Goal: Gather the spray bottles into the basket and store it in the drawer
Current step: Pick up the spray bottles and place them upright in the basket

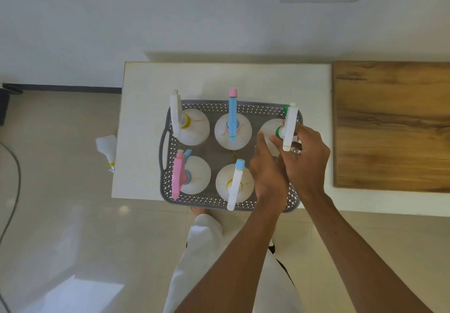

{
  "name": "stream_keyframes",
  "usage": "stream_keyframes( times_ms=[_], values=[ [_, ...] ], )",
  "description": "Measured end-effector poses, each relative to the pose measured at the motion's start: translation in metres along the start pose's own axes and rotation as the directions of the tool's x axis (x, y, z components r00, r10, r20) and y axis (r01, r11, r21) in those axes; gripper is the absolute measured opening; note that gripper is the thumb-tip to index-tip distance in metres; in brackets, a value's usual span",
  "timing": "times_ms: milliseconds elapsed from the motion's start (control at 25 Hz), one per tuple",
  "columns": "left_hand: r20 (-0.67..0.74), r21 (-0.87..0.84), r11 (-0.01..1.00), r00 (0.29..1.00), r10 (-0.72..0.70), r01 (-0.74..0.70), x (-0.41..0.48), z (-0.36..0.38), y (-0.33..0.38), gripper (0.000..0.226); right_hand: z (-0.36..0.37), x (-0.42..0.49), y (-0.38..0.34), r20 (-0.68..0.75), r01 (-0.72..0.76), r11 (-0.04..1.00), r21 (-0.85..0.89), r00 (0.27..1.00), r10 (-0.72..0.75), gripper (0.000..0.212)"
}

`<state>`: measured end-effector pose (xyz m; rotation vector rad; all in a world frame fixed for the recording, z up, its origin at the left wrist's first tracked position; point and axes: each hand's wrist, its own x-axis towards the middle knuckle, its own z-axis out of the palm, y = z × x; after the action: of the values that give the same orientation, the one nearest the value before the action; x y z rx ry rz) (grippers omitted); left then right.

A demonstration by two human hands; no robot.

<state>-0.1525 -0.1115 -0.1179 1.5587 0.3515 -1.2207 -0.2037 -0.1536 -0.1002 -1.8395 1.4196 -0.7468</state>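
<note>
- Standing over a grey perforated basket [168, 127] on a white cabinet top [146, 81], a person is working with both bare hands at its right end.
- Their right hand [304, 159] is curling around the green-collared spray bottle [270, 127] in the basket's far right corner, fingers bent close against its white trigger head [289, 127]; it looks like a light grip on the neck, though the palm is hiding the actual contact.
- Their left hand [266, 169] is lying just beside the right one, fingers held fairly straight and together, pointing towards the same bottle's body; whether it is pressing on the bottle or only resting near it I cannot tell.
- Further left of the hands, four more bottles are standing upright in the basket: a blue-headed bottle [232, 130] just past the left hand's fingertips, a yellow-collared bottle [233, 183] right beside the left wrist, then a white-headed bottle [192, 127] and a pink-headed bottle [192, 176] at the far end from both hands.
- To the right of the right hand, a wooden board [389, 127] is lying on the counter, well clear of the basket.
- Well away from the hands, beyond the cabinet's left edge, another white bottle [107, 147] is sitting lower down.
</note>
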Motion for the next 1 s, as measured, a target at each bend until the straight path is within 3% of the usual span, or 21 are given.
stream_keyframes(
  times_ms=[120, 160, 200, 280, 360, 480, 600, 720, 800, 1000],
  values=[
    [0.03, 0.17, 0.983, 0.998, 0.059, -0.063, -0.002, -0.001, 0.0, 0.068, 0.002, 0.005, 0.003, 0.01, 0.009, 0.999, -0.038, 1.0, -0.009, 0.034],
    [0.048, 0.358, 0.918, 0.986, 0.162, -0.169, -0.005, -0.002, 0.002, 0.063, 0.002, 0.006, 0.003, 0.013, 0.005, 0.999, -0.046, 1.0, -0.005, 0.036],
    [0.095, 0.553, 0.782, 0.954, 0.283, -0.287, -0.008, -0.004, 0.001, 0.06, 0.001, 0.007, 0.003, 0.021, -0.005, 0.999, -0.049, 1.0, 0.006, 0.039],
    [0.197, 0.733, 0.562, 0.91, 0.365, -0.384, -0.021, -0.008, -0.001, 0.076, -0.004, 0.004, 0.002, 0.054, -0.045, 0.999, -0.03, 0.997, 0.047, 0.052],
    [0.213, 0.775, 0.511, 0.914, 0.344, -0.373, -0.04, -0.014, 0.002, 0.079, -0.015, -0.001, 0.0, 0.077, -0.086, 0.996, -0.003, 0.993, 0.086, 0.064],
    [0.28, 0.715, 0.501, 0.856, 0.434, -0.488, -0.085, -0.037, -0.005, 0.065, -0.042, -0.021, -0.01, 0.043, -0.135, 0.991, 0.012, 0.99, 0.134, 0.074],
    [0.387, 0.613, 0.524, 0.803, 0.453, -0.592, -0.136, -0.087, -0.015, 0.043, -0.071, -0.054, -0.03, -0.063, -0.181, 0.981, 0.072, 0.981, 0.185, 0.058],
    [0.427, 0.627, 0.382, 0.709, 0.561, -0.679, -0.162, -0.165, -0.02, 0.027, -0.076, -0.087, -0.069, -0.175, -0.13, 0.977, 0.169, 0.972, 0.159, 0.039],
    [0.355, 0.689, 0.321, 0.689, 0.632, -0.649, -0.162, -0.231, -0.009, 0.028, -0.057, -0.105, -0.103, -0.192, -0.054, 0.973, 0.226, 0.976, 0.099, 0.032],
    [0.086, 0.811, 0.372, 0.72, 0.689, -0.452, -0.117, -0.411, 0.051, 0.03, 0.052, -0.149, -0.21, -0.056, 0.184, 0.949, 0.257, 0.983, -0.176, 0.028]
  ],
)
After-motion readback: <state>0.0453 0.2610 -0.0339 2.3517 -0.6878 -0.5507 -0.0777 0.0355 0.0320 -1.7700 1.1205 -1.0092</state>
